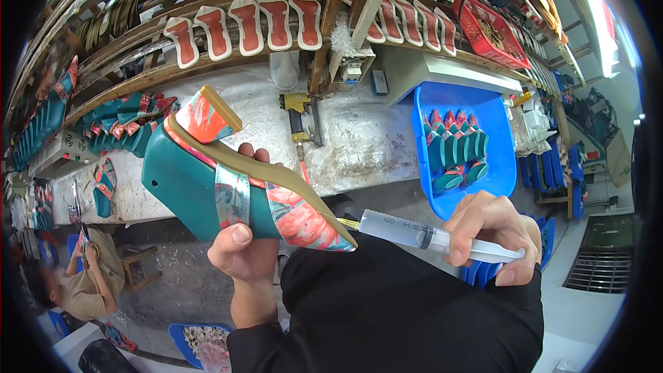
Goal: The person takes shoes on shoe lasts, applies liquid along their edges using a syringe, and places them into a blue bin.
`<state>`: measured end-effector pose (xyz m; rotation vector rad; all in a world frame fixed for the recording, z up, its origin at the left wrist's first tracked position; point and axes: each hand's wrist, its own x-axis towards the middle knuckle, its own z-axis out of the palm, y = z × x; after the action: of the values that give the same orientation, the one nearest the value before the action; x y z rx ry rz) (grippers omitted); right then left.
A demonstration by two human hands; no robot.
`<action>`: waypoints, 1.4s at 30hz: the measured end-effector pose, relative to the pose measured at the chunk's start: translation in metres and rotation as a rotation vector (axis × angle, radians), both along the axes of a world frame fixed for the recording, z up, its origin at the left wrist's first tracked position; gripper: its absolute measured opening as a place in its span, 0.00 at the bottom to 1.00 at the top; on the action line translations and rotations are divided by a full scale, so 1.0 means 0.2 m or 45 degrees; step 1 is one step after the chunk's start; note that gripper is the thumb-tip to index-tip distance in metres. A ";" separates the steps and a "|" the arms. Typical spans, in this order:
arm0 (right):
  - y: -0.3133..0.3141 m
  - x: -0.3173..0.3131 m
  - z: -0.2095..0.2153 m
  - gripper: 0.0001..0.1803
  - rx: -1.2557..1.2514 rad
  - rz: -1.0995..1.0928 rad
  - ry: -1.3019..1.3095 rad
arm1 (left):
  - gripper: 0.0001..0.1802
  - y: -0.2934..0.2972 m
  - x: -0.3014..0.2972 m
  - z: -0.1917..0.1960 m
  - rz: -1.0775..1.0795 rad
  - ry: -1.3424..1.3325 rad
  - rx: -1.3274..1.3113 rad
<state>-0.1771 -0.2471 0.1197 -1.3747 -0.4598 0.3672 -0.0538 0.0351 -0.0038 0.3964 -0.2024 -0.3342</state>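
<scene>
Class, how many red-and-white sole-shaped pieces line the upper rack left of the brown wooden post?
5, in one row, left to right: first piece, second piece, third piece, fourth piece, fifth piece nearest the post. Others may be hidden behind.

Shoe (293,208) left, syringe (397,228) right, air tool (296,121) behind.

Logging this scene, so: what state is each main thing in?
Left hand, gripping the shoe
Right hand, holding the syringe
Shoe, on its green last, heel attached
Syringe, plunger partly drawn out
Yellow-and-black tool, lying on the bench
Blue basin, holding shoes on lasts
</scene>
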 end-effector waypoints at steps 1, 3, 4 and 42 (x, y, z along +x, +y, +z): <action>0.00 0.00 0.00 0.32 0.006 -0.004 0.000 | 0.52 0.00 0.00 0.00 0.011 0.021 -0.015; 0.01 0.00 -0.02 0.32 0.019 -0.011 0.000 | 0.51 0.00 0.01 0.00 0.021 0.045 -0.031; 0.01 0.00 -0.02 0.32 0.034 -0.017 -0.001 | 0.51 0.01 0.01 -0.01 0.020 0.084 -0.058; -0.09 -0.14 -0.12 0.33 0.139 -0.159 0.104 | 0.32 0.08 0.16 -0.13 0.230 0.750 -0.322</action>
<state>-0.2046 -0.2652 0.0951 -1.2709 -0.3204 0.2908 -0.0210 0.0517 -0.0293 0.0540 0.3641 -0.2313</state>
